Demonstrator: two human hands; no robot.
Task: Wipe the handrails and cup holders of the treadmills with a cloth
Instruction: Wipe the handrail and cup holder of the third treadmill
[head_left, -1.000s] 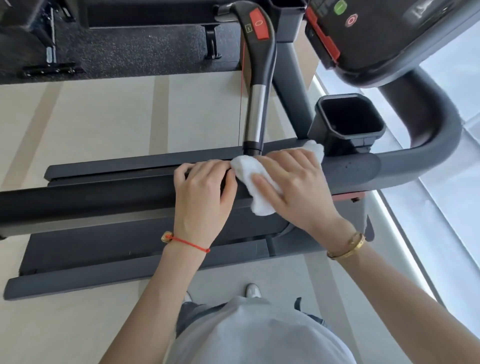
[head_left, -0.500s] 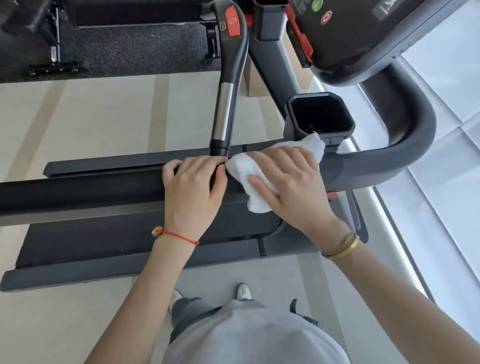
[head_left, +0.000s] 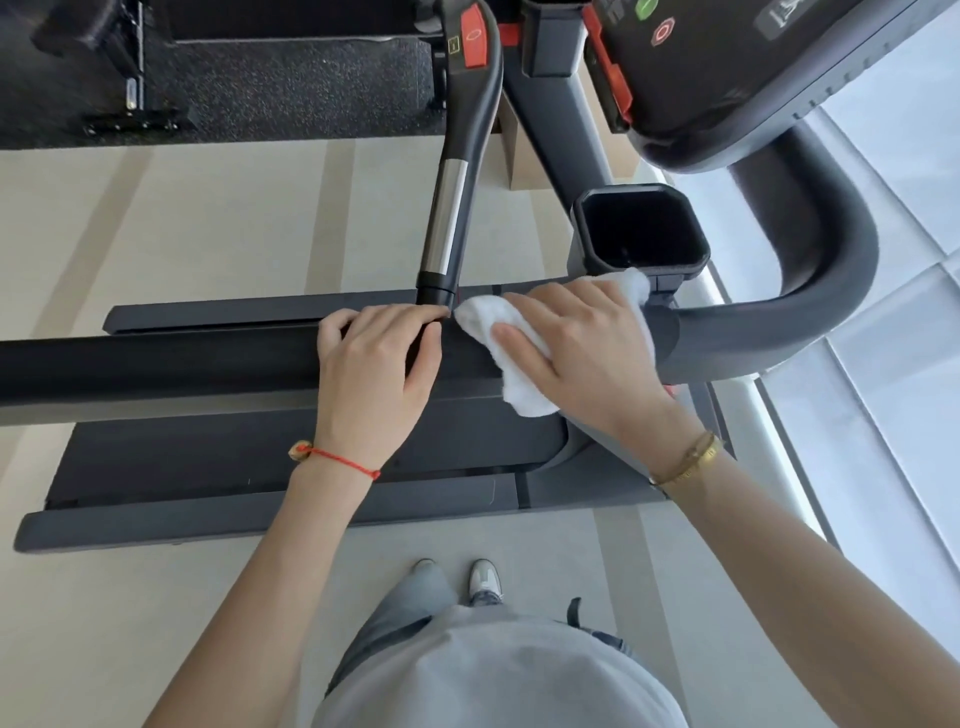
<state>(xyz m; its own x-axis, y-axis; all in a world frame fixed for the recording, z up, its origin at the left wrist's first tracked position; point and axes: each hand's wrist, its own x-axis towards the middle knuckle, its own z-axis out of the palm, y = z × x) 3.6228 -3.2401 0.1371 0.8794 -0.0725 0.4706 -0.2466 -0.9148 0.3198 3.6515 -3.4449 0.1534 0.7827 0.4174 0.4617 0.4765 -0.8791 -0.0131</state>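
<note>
Hands on the near handrail (head_left: 208, 364) of a treadmill, a white cloth (head_left: 498, 338) between them

Right hand (head_left: 587, 353) lies on the cloth with straight fingers, pressing it flat onto the rail just below the square black cup holder (head_left: 641, 231); left hand (head_left: 374, 364) rests beside it, fingers curled over the rail's far edge, next to the base of the silver-banded grip bar (head_left: 447, 223)

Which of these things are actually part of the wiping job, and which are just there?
Part of the job:
white cloth under the right hand
black handrail, gripped by the left hand
cup holder

Just there:
console
cardboard box
red string bracelet
gold bracelet
</note>
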